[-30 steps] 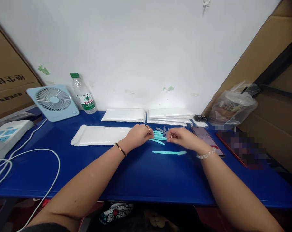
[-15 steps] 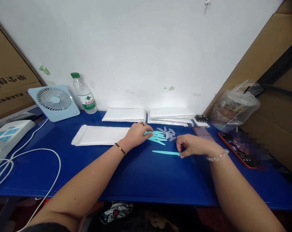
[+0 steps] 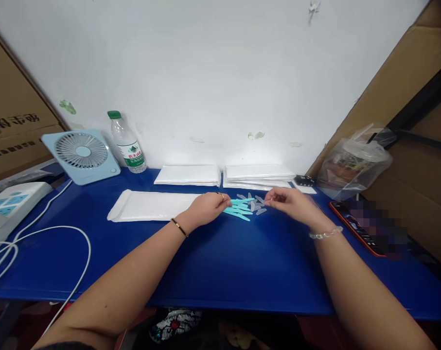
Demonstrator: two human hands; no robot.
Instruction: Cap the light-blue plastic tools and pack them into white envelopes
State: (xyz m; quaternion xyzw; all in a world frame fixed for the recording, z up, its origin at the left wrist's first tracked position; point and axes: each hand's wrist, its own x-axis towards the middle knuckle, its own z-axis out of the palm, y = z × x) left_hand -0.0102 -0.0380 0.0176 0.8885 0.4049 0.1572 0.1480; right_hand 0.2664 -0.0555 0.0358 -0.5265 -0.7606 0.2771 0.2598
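Observation:
My left hand is closed in a pinch on a turquoise eyebrow razor, whose thin end points right. Just below it, several more turquoise razors lie in a loose fan on the blue table. Small clear plastic blade caps are scattered to the right of them. At the right edge of these caps, my right hand has thumb and forefinger pinched on what looks like one clear cap, mostly hidden by the fingertips. A white padded mailer lies flat, partly behind my left hand.
Stacks of white mailers lie along the wall on the blue table. On the left are a fan, a water bottle, a power strip and a white cable. A phone and a bagged cup are at right.
My right hand has moved up from the front razor to the clear caps. That razor is gone from its spot on the table. The left hand now pinches a razor pointing right.

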